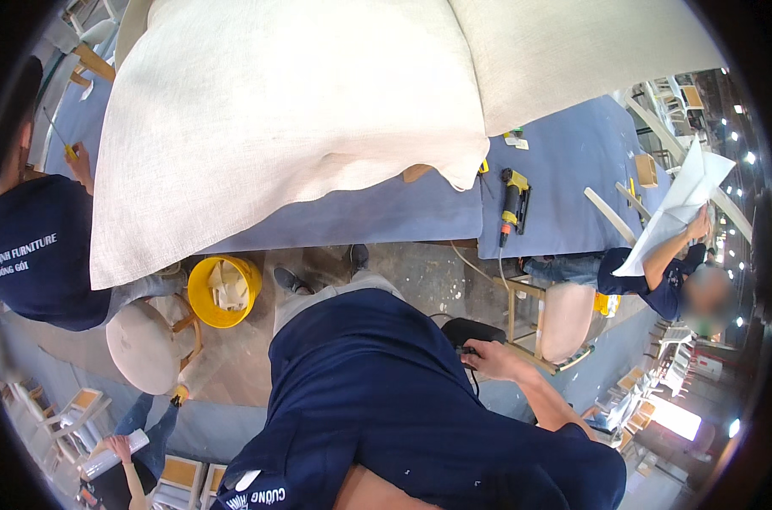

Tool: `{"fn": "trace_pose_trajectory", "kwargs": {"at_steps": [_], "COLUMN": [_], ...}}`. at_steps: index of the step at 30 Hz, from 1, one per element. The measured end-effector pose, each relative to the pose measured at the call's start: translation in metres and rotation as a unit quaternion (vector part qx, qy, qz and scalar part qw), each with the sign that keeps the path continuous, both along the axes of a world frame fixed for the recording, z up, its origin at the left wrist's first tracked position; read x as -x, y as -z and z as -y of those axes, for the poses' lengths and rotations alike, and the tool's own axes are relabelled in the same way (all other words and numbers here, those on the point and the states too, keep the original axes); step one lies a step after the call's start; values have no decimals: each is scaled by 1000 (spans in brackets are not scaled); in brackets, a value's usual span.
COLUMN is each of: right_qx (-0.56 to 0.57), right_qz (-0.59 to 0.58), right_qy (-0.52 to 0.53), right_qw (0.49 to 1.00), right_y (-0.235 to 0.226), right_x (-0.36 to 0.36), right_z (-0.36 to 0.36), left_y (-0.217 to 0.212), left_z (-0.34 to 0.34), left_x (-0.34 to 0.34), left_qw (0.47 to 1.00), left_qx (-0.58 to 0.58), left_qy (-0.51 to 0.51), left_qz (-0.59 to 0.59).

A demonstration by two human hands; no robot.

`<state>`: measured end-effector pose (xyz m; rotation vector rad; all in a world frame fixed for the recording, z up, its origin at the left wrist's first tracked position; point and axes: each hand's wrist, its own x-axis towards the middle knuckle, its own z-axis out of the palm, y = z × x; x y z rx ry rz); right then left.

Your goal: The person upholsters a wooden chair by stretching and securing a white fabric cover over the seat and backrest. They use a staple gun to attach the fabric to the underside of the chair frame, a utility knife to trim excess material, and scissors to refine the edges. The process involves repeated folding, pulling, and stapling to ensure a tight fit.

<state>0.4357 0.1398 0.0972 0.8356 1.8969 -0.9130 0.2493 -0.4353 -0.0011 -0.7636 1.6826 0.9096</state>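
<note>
My right hand (492, 361) is at my right side, its fingers closed on a small black object (466, 350) with a thin dark cord. Just beyond those fingers is a black pouch (472, 332). My left hand is out of view. In front of me, a large piece of cream woven fabric (301, 110) drapes over the blue-grey table (360, 212), its loose edge hanging past the left front. To the right on the table lies a yellow and black air stapler (513, 204) with a hose at its lower end.
A yellow bucket (200, 293) of pale scraps and a round-seated stool (144, 344) stand at left. An upholstered chair (564, 323) is at right. One co-worker (42, 246) holds a screwdriver (70, 151); another (649, 272) holds white sheets (679, 212). A third person (131, 459) is behind.
</note>
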Motion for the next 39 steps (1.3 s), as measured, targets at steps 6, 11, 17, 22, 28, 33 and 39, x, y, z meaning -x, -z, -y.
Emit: {"fn": "trace_pose_trajectory", "kwargs": {"at_steps": [6,11,17,22,28,33,39], "right_qx": [103,137,151,155,164,177,189], "right_qz": [-23,-84,-56,-8,24,38,47], "right_qy": [-16,24,96,137,185,210,238], "right_qw": [994,987,982,978,969,961,951], "right_y": [-11,27,25,20,17,16,9], "right_x": [-3,-29,-4,23,47,56,60], "right_z": [-2,0,-3,-16,-30,-40,-50], "left_y": [-3,-3,-9,0,10,16,24], "left_z": [-25,-28,-17,-4,4,5,8], "left_x": [46,38,7,-26,-52,-65,-80], "left_qw": [993,989,988,989,989,987,985], "left_qx": [-15,-13,16,45,74,92,107], "left_qy": [23,13,29,17,9,12,14], "left_qz": [-116,-149,-152,-139,-128,-130,-134]}}
